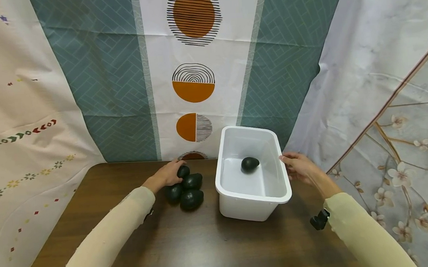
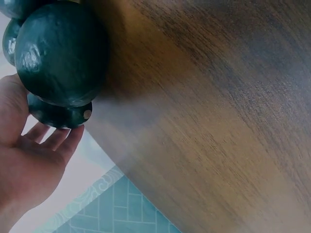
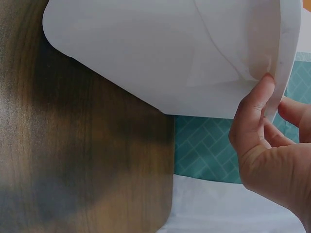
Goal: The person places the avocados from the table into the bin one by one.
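Note:
Several dark green avocados [image 1: 191, 199] lie grouped on the brown table. My left hand [image 1: 168, 174] is at the farthest avocado [image 1: 183, 171] of the group. In the left wrist view, its thumb and fingertips curl around that avocado [image 2: 60, 115], which is partly hidden behind a nearer avocado [image 2: 63, 53]. To the right stands a white plastic bin [image 1: 253, 191], with a single avocado [image 1: 250, 164] on its floor. My right hand [image 1: 298, 167] pinches the right rim of the bin, and the right wrist view shows the fingers bent at the rim [image 3: 286, 58].
The wooden table [image 1: 205, 247] ends at the back against a hanging patterned cloth [image 1: 203, 69]. A white floral cloth [image 1: 389, 148] hangs along the right side, and an embroidered one [image 1: 26, 159] along the left. A small black device [image 1: 320, 219] sits at my right wrist.

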A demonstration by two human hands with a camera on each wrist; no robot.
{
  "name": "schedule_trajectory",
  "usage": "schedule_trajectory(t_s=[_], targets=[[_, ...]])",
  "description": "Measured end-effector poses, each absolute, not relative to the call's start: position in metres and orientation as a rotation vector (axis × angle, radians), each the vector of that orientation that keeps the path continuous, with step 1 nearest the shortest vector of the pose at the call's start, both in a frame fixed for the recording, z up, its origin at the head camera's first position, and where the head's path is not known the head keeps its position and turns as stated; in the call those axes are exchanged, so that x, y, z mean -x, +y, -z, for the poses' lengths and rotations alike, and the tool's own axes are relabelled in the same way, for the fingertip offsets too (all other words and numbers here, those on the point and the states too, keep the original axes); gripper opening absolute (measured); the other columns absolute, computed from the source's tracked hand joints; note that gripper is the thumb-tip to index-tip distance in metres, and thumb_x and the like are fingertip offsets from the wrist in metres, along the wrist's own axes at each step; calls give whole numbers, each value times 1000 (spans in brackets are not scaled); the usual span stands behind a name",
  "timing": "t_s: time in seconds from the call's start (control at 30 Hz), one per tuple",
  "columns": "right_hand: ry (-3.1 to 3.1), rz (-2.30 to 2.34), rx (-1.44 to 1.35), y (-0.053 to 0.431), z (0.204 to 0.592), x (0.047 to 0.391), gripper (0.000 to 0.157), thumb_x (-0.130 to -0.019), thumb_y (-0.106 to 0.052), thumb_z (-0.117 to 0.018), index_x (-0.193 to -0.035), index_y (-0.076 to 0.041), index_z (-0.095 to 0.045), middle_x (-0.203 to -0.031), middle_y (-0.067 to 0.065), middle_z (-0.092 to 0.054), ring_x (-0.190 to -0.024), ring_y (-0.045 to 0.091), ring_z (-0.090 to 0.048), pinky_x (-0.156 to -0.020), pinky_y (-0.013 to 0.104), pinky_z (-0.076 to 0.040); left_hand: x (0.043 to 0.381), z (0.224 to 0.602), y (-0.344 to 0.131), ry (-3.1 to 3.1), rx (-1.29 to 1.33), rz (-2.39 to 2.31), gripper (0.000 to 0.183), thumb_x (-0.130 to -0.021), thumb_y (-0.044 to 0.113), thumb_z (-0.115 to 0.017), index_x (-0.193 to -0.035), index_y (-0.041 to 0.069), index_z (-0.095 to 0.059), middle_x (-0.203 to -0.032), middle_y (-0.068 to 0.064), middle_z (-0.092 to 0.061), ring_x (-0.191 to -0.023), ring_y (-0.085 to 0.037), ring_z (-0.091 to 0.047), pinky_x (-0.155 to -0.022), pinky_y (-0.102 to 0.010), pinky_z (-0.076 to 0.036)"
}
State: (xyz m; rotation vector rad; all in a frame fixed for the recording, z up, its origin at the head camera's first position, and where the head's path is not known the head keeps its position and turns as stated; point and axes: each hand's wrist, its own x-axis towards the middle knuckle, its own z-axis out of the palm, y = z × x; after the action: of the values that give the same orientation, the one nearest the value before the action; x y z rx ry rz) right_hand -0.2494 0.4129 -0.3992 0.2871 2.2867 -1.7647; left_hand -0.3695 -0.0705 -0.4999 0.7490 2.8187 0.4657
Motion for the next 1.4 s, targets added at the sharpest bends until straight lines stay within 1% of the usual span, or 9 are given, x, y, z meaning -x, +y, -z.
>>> schedule_trajectory(t_s=[0.3,0.5,0.83,1.13,1.33,1.4], targets=[[2287,1773,-278,413,400,250,56,-113,-29,-54,-153,7,-40,-107,2,-66,-83,12,-65,-68,31,-57,370,508,-76,2789,-707,-501,71,-95,16,-79,-157,7,-46,-158,-26,-43,-137,-47,-51,-109,-63,-45],[2286,1767,-290,413,399,250,57,-113,-29,-54,-155,6,-38,-106,1,-65,-84,12,-66,-68,31,-58,372,512,-79,2793,-730,-540,69,-95,15,-79,-156,7,-47,-156,-25,-45,-134,-46,-54,-107,-62,-47],[2269,1788,-265,412,399,250,57,-113,-29,-54,-154,7,-38,-103,0,-65,-82,12,-65,-65,31,-57,372,513,-81,2806,-735,-545,69,-95,17,-80,-155,7,-48,-155,-25,-46,-134,-45,-54,-108,-61,-46],[2257,1799,-278,412,403,250,57,-112,-30,-55,-153,6,-39,-101,-2,-66,-82,11,-66,-66,31,-57,367,506,-94,2831,-762,-535,71,-94,21,-82,-155,6,-49,-152,-24,-50,-134,-44,-54,-108,-61,-46],[2258,1797,-278,412,402,249,56,-113,-29,-54,-153,7,-39,-99,-2,-67,-80,10,-65,-66,31,-56,365,499,-102,2847,-801,-538,71,-94,22,-82,-155,7,-49,-146,-23,-53,-127,-44,-58,-102,-61,-50],[2260,1798,-280,412,401,250,55,-113,-28,-54,-153,7,-39,-98,-3,-67,-79,10,-64,-65,30,-55,365,497,-104,2846,-809,-539,71,-94,22,-82,-155,7,-49,-147,-22,-53,-127,-43,-58,-103,-61,-49]])
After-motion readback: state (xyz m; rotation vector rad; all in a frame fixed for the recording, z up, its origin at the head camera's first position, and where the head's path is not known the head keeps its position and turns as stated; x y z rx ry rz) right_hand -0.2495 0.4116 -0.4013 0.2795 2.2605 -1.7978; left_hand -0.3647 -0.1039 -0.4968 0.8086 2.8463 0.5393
